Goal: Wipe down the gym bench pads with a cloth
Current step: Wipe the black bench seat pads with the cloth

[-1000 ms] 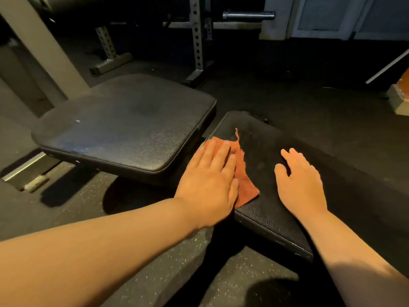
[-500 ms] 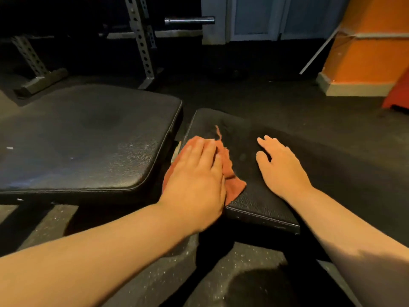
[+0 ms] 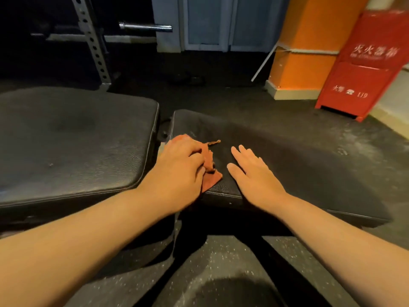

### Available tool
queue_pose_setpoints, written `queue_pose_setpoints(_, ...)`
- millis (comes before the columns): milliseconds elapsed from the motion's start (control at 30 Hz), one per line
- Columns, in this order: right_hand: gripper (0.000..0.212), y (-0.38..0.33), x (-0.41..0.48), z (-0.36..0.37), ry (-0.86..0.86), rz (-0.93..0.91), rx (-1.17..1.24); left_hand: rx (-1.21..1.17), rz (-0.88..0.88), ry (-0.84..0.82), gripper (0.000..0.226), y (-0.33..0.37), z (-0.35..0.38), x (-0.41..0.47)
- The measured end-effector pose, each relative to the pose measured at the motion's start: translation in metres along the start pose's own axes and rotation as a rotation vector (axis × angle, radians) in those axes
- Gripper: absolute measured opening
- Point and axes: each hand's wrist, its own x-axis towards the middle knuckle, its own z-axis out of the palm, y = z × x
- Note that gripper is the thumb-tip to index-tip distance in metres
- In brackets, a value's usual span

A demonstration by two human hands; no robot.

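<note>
so the left hand [image 3: 179,171] sits at the centre of the frame, on top of the orange-red cloth [image 3: 213,181]. its fingers are curled in and gripping the fabric, which is bunched up into folds under the fingertips. the cloth lies on the near left corner of the right pad [image 3: 298,156], right by the gap between the two pads. one flat corner pokes out below the hand at the pad's front edge, another bit shows above the knuckles, and a thin frayed strand trails off to the right.

the right hand [image 3: 254,176] is just beside the cloth, not touching it. it's relaxed and flat, palm down on the same pad, fingers straight and slightly spread, holding nothing.

the left pad [image 3: 73,140] is the bigger black cushion filling the left side of the frame. it's got white stitching along its edge and nothing on it that i can see.

both forearms come in from the bottom corners, over a speckled rubber floor [image 3: 221,262].

up top: a perforated rack upright [image 3: 93,41] at upper left with a barbell end [image 3: 146,27] sticking out next to it, a pale door [image 3: 210,23] at top centre, an orange pillar [image 3: 309,41], and a red cabinet [image 3: 365,63] with white lettering at upper right.
</note>
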Motion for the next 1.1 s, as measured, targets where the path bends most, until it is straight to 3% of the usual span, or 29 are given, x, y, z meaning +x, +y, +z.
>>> queue_pose_setpoints(133,0.058,-0.002,0.001,-0.004,0.003,-0.002,-0.013,0.023,0.065,-0.046,0.035,-0.004,-0.013,-0.011)
queue_pose_setpoints(267,0.059,-0.002,0.0,-0.006,-0.006,-0.021,0.007,-0.043,-0.216,-0.124,0.034,0.0,-0.014,-0.015)
queue_pose_setpoints(367,0.059,0.004,-0.001,-0.005,0.002,-0.041,0.02,-0.158,-0.324,-0.066,0.027,0.01,-0.009,-0.012)
queue_pose_setpoints(500,0.058,0.009,-0.007,0.0,0.005,-0.05,0.033,-0.063,-0.173,-0.002,0.037,0.009,-0.001,-0.022)
queue_pose_setpoints(700,0.061,0.004,-0.003,-0.003,0.008,-0.037,-0.04,0.039,0.067,-0.239,0.051,0.0,-0.021,-0.017)
queue_pose_setpoints(833,0.063,0.002,-0.004,-0.005,-0.021,-0.027,-0.044,0.025,-0.163,-0.364,0.046,-0.037,-0.011,0.05)
queue_pose_setpoints(933,0.062,0.0,-0.003,-0.012,-0.056,-0.024,-0.015,0.185,-0.31,-0.343,0.057,-0.055,0.01,0.099)
queue_pose_setpoints(1000,0.062,0.001,0.002,-0.022,-0.026,-0.029,-0.046,0.227,-0.297,-0.274,0.049,-0.056,0.016,0.101)
queue_pose_setpoints(1100,0.061,0.004,0.018,-0.028,-0.016,-0.008,-0.023,0.068,-0.204,-0.191,0.044,-0.035,0.002,0.054)
